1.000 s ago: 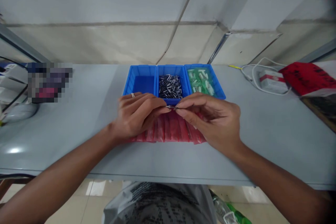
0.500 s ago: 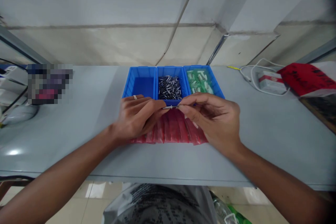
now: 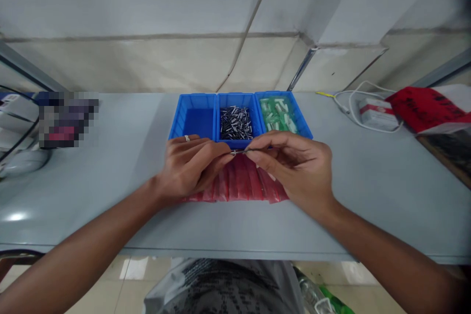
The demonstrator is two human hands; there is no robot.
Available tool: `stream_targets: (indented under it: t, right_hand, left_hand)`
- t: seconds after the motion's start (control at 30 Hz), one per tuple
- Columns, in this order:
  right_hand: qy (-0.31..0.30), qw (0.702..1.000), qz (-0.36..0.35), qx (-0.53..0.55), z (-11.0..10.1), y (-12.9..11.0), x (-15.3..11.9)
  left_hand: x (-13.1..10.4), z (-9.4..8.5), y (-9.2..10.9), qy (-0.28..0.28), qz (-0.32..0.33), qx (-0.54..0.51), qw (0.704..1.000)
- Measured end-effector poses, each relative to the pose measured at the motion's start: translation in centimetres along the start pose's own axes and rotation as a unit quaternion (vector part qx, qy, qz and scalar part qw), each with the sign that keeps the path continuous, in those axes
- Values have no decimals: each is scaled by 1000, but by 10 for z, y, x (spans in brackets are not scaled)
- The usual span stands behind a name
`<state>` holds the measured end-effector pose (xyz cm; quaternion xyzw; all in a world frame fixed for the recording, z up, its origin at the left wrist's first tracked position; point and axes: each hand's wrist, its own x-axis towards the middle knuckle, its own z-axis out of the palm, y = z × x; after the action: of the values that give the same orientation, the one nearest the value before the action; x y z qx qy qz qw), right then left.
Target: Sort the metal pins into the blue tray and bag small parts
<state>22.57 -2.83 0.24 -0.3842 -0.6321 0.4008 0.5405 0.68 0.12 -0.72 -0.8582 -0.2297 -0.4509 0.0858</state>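
I've got the L hand (image 3: 187, 167) in a tight thumb-and-index pinch on one end of a thin metal piece (image 3: 240, 151); the R hand (image 3: 300, 162) grips the other end btwn thumb & fingertip. Both hands are narrow, tips just apart, w/ the piece bridging the gap, lying approx crosswise. Too small on my feed to tell if it's 1 part or 2 meeting end to end. There's a ring (image 3: 187, 138) on a L-hand finger.

The piece is just on my side of the mid bin (image 3: 236, 99), above red plastic bags (image 3: 243, 181) that lie in a row on the desk (image 3: 235, 230), partly hidden by both hands.

Three blue bins stand side by side: L bin (image 3: 198, 120) shows its dk blue bottom, mid bin holds a heap of small metal pins (image 3: 236, 123), R bin (image 3: 301, 117) has green plastic w/ white pcs.

Far R on desk: white box (image 3: 379, 114) w/ red band, white cable (image 3: 349, 110) looped by it, red packet (image 3: 423, 108) next to that. Far L: grey mouse (image 3: 27, 163).
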Motion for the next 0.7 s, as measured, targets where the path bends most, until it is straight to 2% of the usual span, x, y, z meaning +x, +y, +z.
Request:
stream_targets:
  t: [0.7]
  right_hand:
    - [8,1000,-18,-1,2,-3,-2]
  left_hand:
    - [2,-2,2,5,-11,24,1000]
